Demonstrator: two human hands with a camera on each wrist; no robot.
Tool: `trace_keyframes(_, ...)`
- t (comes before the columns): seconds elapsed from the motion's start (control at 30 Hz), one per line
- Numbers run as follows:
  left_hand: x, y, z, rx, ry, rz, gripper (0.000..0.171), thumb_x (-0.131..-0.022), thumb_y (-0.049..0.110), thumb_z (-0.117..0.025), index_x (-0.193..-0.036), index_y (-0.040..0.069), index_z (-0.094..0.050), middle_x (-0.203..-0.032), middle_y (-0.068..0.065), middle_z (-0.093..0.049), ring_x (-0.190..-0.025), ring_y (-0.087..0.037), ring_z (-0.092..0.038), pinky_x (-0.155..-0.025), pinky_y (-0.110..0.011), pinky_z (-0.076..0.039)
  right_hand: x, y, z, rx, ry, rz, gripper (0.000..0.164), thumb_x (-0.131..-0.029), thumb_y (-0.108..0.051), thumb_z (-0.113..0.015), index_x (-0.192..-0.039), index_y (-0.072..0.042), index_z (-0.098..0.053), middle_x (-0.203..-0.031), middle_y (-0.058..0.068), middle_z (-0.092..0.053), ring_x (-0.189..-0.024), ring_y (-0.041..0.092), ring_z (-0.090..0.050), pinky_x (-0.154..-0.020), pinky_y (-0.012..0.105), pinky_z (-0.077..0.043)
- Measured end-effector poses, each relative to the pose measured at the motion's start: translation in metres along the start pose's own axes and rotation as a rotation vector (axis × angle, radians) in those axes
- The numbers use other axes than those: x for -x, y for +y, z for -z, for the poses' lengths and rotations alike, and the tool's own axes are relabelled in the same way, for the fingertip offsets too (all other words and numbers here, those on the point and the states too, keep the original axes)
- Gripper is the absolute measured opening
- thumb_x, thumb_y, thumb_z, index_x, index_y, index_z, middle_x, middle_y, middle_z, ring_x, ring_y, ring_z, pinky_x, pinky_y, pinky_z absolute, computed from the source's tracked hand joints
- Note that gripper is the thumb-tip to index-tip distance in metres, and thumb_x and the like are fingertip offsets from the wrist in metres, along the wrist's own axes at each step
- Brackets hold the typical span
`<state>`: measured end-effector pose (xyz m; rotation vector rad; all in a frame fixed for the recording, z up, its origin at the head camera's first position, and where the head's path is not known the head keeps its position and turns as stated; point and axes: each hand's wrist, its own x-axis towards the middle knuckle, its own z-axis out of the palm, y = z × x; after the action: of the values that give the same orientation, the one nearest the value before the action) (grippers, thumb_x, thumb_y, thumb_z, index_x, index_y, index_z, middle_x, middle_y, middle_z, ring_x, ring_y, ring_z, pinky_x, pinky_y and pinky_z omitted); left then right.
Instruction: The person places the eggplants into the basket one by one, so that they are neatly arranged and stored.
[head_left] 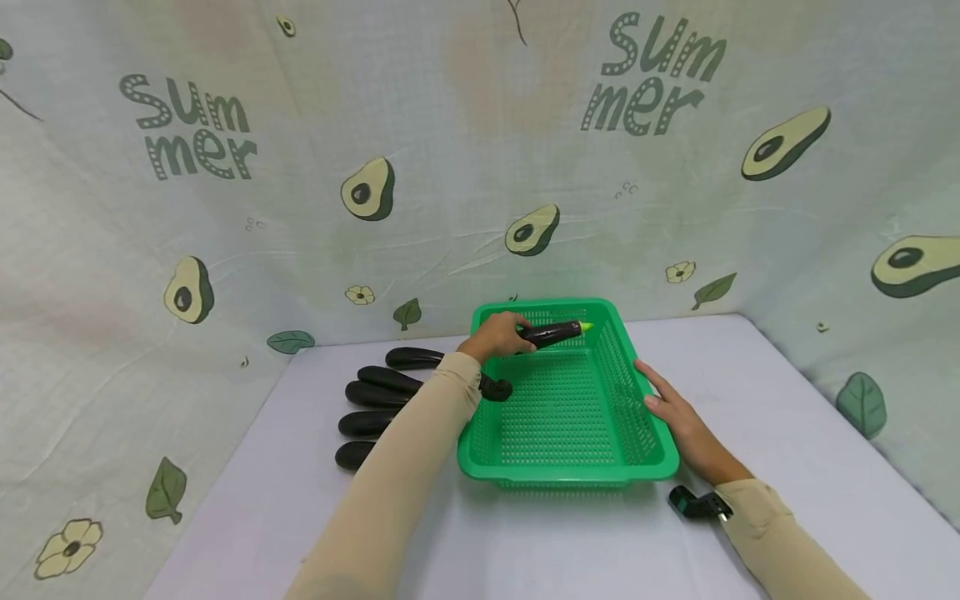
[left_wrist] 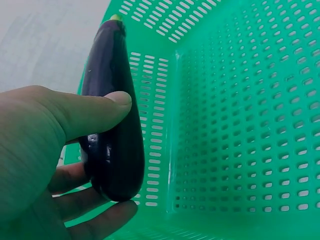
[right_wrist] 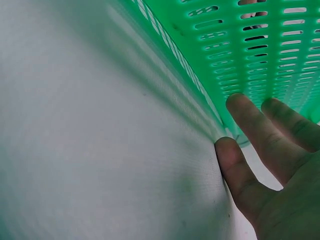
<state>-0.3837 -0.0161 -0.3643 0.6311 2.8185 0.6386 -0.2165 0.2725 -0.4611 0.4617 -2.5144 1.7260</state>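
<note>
My left hand grips a dark purple eggplant above the far part of a green plastic basket. In the left wrist view the thumb lies across the eggplant and the fingers curl behind it; its green stem end points away from the hand. My right hand rests against the basket's right side. In the right wrist view, its fairly straight fingers touch the basket's slotted outer wall. No eggplant shows on the visible basket floor.
Several more eggplants lie in a row on the white-covered table, left of the basket and partly behind the left sleeve. A printed cloth with avocados hangs behind the table. Black wrist devices are worn on both wrists.
</note>
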Motion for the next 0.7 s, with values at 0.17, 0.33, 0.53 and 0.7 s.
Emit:
trace_keyframes(0.17, -0.006, -0.002, -0.004, -0.020, 0.007, -0.014, 0.050, -0.093, 0.030, -0.075, -0.138, 0.015, -0.061, -0.140, -0.007, -0.057, -0.126, -0.026, -0.054, -0.097, -0.041, -0.049, -0.001, 0.001, 0.000, 0.006, 0.003, -0.002, 0.057, -0.110, -0.036, -0.033, -0.162, -0.032, -0.012, -0.165, 0.015, -0.009, -0.140, 0.043, -0.026, -0.101, 0.056, -0.034)
trace_keyframes(0.33, -0.008, -0.004, -0.009, -0.090, -0.003, -0.036, 0.050, -0.094, 0.032, -0.074, -0.139, 0.015, -0.061, -0.138, -0.007, -0.059, -0.127, -0.027, -0.054, -0.100, -0.041, -0.047, -0.001, 0.001, -0.001, -0.013, 0.001, -0.001, 0.057, -0.110, -0.035, -0.034, -0.163, -0.030, -0.012, -0.166, 0.016, -0.007, -0.142, 0.045, -0.020, -0.103, 0.068, -0.027)
trace_keyframes(0.53, -0.010, -0.004, -0.014, -0.134, -0.032, -0.038, 0.051, -0.095, 0.034, -0.071, -0.142, 0.018, -0.058, -0.145, -0.006, -0.054, -0.137, -0.030, -0.044, -0.106, -0.044, -0.043, -0.001, 0.001, -0.001, -0.009, -0.001, 0.008, 0.056, -0.110, -0.033, -0.033, -0.163, -0.030, -0.013, -0.166, 0.014, -0.008, -0.142, 0.041, -0.020, -0.103, 0.060, -0.030)
trace_keyframes(0.7, -0.012, -0.004, -0.013, -0.140, -0.028, -0.032, 0.052, -0.096, 0.036, -0.070, -0.143, 0.019, -0.058, -0.145, -0.005, -0.054, -0.135, -0.029, -0.047, -0.102, -0.042, -0.046, -0.001, 0.000, 0.001, -0.005, -0.004, 0.011, 0.056, -0.110, -0.032, -0.033, -0.162, -0.030, -0.013, -0.166, 0.012, -0.008, -0.141, 0.039, -0.022, -0.101, 0.050, -0.032)
